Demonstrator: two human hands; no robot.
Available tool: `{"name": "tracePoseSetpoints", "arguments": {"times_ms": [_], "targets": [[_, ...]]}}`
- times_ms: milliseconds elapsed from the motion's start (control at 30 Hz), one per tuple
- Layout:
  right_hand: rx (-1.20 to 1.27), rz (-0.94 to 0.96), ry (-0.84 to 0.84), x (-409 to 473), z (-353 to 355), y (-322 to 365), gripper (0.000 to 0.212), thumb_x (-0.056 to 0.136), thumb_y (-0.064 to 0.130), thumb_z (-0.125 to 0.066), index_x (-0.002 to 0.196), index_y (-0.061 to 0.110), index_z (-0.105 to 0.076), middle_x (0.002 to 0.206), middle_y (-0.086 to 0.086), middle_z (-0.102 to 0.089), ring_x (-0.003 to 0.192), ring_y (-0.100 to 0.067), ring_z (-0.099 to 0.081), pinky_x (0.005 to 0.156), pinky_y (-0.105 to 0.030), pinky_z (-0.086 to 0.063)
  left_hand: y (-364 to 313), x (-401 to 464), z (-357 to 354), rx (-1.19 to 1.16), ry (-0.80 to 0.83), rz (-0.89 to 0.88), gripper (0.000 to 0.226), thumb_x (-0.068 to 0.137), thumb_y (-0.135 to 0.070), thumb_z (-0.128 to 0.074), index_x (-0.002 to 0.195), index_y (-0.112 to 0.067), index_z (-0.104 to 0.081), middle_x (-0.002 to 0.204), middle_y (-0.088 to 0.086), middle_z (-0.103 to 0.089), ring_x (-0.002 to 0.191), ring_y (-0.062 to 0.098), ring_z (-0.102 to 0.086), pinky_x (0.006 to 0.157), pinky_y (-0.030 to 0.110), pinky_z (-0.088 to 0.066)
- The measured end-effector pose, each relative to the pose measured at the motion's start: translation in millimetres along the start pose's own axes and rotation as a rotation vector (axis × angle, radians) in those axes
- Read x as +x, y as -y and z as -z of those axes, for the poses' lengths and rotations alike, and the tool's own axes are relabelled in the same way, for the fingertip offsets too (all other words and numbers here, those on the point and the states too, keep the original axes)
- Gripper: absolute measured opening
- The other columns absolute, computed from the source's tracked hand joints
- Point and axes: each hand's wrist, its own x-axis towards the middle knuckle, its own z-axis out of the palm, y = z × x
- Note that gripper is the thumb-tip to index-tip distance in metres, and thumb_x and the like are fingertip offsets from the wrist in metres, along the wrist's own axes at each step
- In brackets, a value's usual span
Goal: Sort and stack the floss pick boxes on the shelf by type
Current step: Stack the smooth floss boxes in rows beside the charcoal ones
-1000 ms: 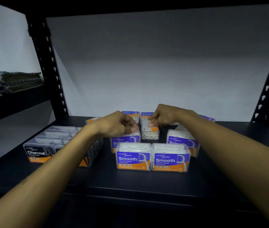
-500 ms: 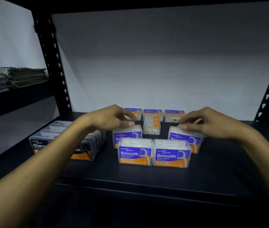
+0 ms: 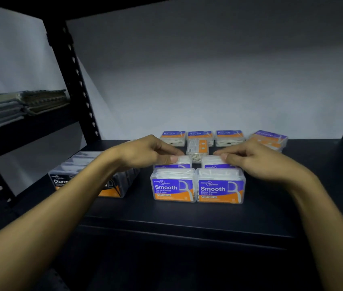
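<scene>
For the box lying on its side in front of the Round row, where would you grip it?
Grip the tipped box across its two long side walls, coming from above. It lies flat with open shelf on both sides, while Round boxes crowd its back.

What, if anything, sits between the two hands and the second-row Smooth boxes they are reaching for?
Nothing visible does. The left hand already grips the left second-row Smooth box, and the right hand grips the right second-row Smooth box. The two front Smooth boxes stand nearer the camera, below both hands.
</scene>
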Motion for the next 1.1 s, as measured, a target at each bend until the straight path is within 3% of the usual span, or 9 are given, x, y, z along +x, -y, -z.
{"name": "tracePoseSetpoints", "arguments": {"times_ms": [167,233,367,433,500,600,800,933,1100], "targets": [[0.014,0.01,0.019,-9,0,2,0.026,0.099,0.039,-0.054,0.116,0.031,-0.073,0.093,0.02,-0.076,0.093,0.003,-0.069,0.09,-0.028,-0.056,0,-2,-6,-0.043,0.024,-0.009,0.033,0.097,-0.025,-0.062,0.13,-0.024,-0.066,0.121,-0.003,-0.073,0.115,0.018,-0.068,0.103,0.043,-0.052],[0.091,0.0,0.043,-17,0,6,0.035,0.09,0.056,-0.047,0.106,0.037,-0.073,0.089,0.023,-0.076,0.09,0.008,-0.068,0.081,-0.02,-0.055,0,-3,-8,-0.031,0.012,-0.011,0.034,0.098,-0.026,-0.061,0.131,-0.024,-0.066,0.121,-0.004,-0.073,0.114,0.016,-0.068,0.103,0.043,-0.052],[0.171,0.041,0.045,-24,-6,10,0.034,0.085,0.061,-0.043,0.102,0.043,-0.066,0.084,0.038,-0.069,0.088,0.018,-0.064,0.07,-0.003,-0.048,-4,-8,-11,0.044,-0.019,-0.021,0.034,0.097,-0.032,-0.061,0.131,-0.028,-0.065,0.12,-0.009,-0.072,0.11,0.01,-0.069,0.095,0.032,-0.056],[0.121,0.057,0.035,-27,-10,12,0.047,0.077,0.069,-0.048,0.114,0.045,-0.065,0.102,0.036,-0.065,0.094,0.016,-0.063,0.078,-0.006,-0.05,-8,-13,-13,0.117,-0.055,-0.024,0.033,0.098,-0.033,-0.059,0.13,-0.03,-0.065,0.117,-0.012,-0.073,0.105,0.006,-0.069,0.086,0.021,-0.057],[0.091,0.053,0.026,-30,-12,13,0.071,0.067,0.075,-0.057,0.129,0.041,-0.061,0.122,0.028,-0.06,0.104,0.008,-0.063,0.091,-0.019,-0.053,-9,-15,-18,0.176,-0.108,-0.04,0.033,0.099,-0.034,-0.058,0.13,-0.029,-0.066,0.114,-0.014,-0.073,0.101,0.002,-0.069,0.085,0.02,-0.056],[0.082,0.067,0.018,-32,-17,14,0.075,0.062,0.072,-0.072,0.13,0.04,-0.061,0.123,0.024,-0.062,0.108,0.005,-0.064,0.098,-0.029,-0.054,-4,-19,-32,0.161,-0.175,-0.054,0.039,0.096,-0.052,-0.054,0.127,-0.033,-0.066,0.113,-0.017,-0.073,0.101,-0.001,-0.068,0.094,0.031,-0.056],[0.018,0.116,-0.065,-33,-27,6,0.078,0.064,0.066,-0.079,0.133,0.036,-0.058,0.128,0.021,-0.06,0.118,0.004,-0.057,0.105,-0.033,-0.048,9,-21,-64,0.137,-0.417,-0.095,0.057,0.079,-0.076,-0.049,0.118,-0.037,-0.065,0.116,-0.016,-0.068,0.105,-0.001,-0.064,0.095,0.034,-0.053],[0.037,0.113,-0.084,-36,-30,6,0.077,0.066,0.061,-0.079,0.135,0.035,-0.057,0.129,0.022,-0.058,0.12,0.004,-0.055,0.107,-0.031,-0.047,14,-21,-78,-0.02,-0.571,-0.07,0.055,0.07,-0.073,-0.056,0.111,-0.039,-0.067,0.113,-0.015,-0.066,0.104,0.001,-0.064,0.096,0.033,-0.052],[0.035,0.097,-0.109,-38,-34,5,0.07,0.068,0.061,-0.079,0.131,0.041,-0.055,0.126,0.022,-0.056,0.115,0.005,-0.055,0.099,-0.024,-0.049,14,-19,-91,-0.299,-0.733,0.02,0.046,0.07,-0.051,-0.082,0.107,-0.028,-0.066,0.098,-0.011,-0.072,0.079,-0.005,-0.069,0.07,0.017,-0.056]]}}
